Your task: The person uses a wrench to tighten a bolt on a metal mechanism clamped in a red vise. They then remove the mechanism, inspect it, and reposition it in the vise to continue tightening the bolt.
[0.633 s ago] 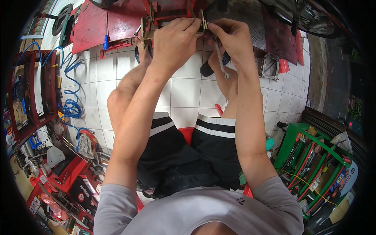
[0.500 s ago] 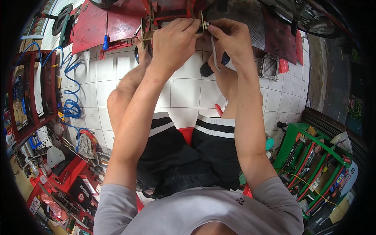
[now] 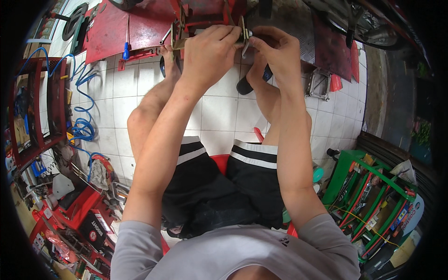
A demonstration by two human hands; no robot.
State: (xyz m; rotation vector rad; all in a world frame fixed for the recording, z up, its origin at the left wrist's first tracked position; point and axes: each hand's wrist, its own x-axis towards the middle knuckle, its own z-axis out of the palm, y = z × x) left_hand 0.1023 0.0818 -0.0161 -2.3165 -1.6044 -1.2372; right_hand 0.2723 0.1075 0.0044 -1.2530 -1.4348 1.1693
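Observation:
My left hand (image 3: pixel 210 58) is closed over a brass-coloured metal bracket (image 3: pixel 179 43) at the front edge of the red work platform (image 3: pixel 112 32). My right hand (image 3: pixel 282 53) pinches at the bracket's right upright plate, where a silver wrench (image 3: pixel 245 50) meets what looks like a bolt head. Much of the wrench and the bolt is hidden behind my fingers. A blue-handled screwdriver (image 3: pixel 126 50) and a small silver tool (image 3: pixel 164 36) lie to the left of the bracket.
A blue coiled hose (image 3: pixel 83 128) hangs at left beside a red rack (image 3: pixel 60 102). A metal frame (image 3: pixel 319 81) sits below the platform's right part, with motorbike parts (image 3: pixel 368 25) above. A green rack (image 3: pixel 368 196) stands at lower right; my legs are below my hands.
The wrench's lower end has swung up and away, so less of it shows below my right hand. Both hands appear slightly lower in the picture.

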